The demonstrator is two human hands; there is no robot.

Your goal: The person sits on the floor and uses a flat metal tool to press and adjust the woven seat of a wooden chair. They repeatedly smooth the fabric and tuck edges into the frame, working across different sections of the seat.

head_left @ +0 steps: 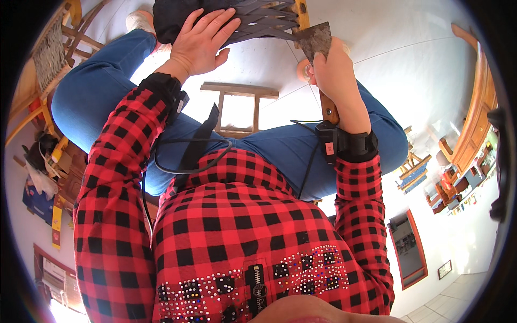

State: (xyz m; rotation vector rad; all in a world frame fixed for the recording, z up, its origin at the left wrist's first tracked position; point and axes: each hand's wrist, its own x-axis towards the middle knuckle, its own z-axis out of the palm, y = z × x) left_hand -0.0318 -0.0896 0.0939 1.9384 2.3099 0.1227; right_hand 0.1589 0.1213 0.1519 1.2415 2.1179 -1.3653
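My left hand (200, 44) lies with fingers spread on the black material at the top of the view. There, dark woven strips (264, 20) cross each other and meet a yellowish wooden bar (301, 13). A bunched black piece (169, 21) lies at their left. In my right hand (336, 70) is a putty knife (314, 41) with a worn, stained metal blade and a wooden handle that shows below the fist. Its blade edge is by the wooden bar and the right end of the strips; whether it touches them I cannot tell.
Between my legs stands a low wooden frame (237, 107), like a stool. A wooden chair with a woven seat (51, 56) is at the far left. Dark cables (194, 171) loop from my wrist bands across my lap. Wooden furniture (479, 107) lines the right side.
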